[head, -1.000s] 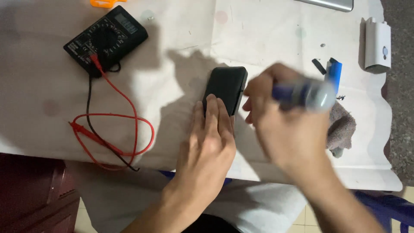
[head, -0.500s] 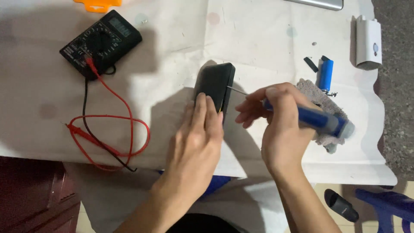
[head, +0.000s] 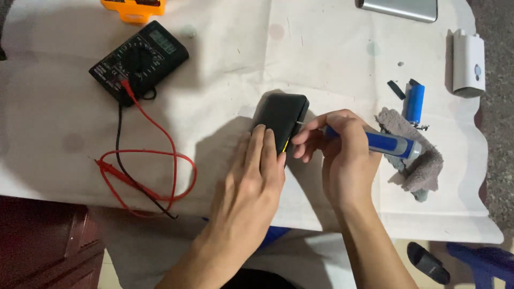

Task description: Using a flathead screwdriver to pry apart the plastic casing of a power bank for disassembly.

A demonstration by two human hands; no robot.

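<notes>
Covering most of the view, the table (head: 332, 48) carries a pale, stained cloth whose near edge hangs just in front of the person. The left hand (head: 251, 182) lies flat, fingers (head: 265, 147) straight and close together, pressing the near end of a black device (head: 281, 118) at the table's middle. The right hand (head: 348, 155) is curled around a blue-handled screwdriver (head: 388, 143), fingers pinching its front end, with the metal tip meeting the device's right edge. A grey rag (head: 423, 166) lies under the handle's far end. A black multimeter (head: 140, 61) with red and black leads (head: 155, 171) sits well apart at left; bare cloth lies between. A blue battery cell (head: 415, 101) rests just beyond the rag.
</notes>
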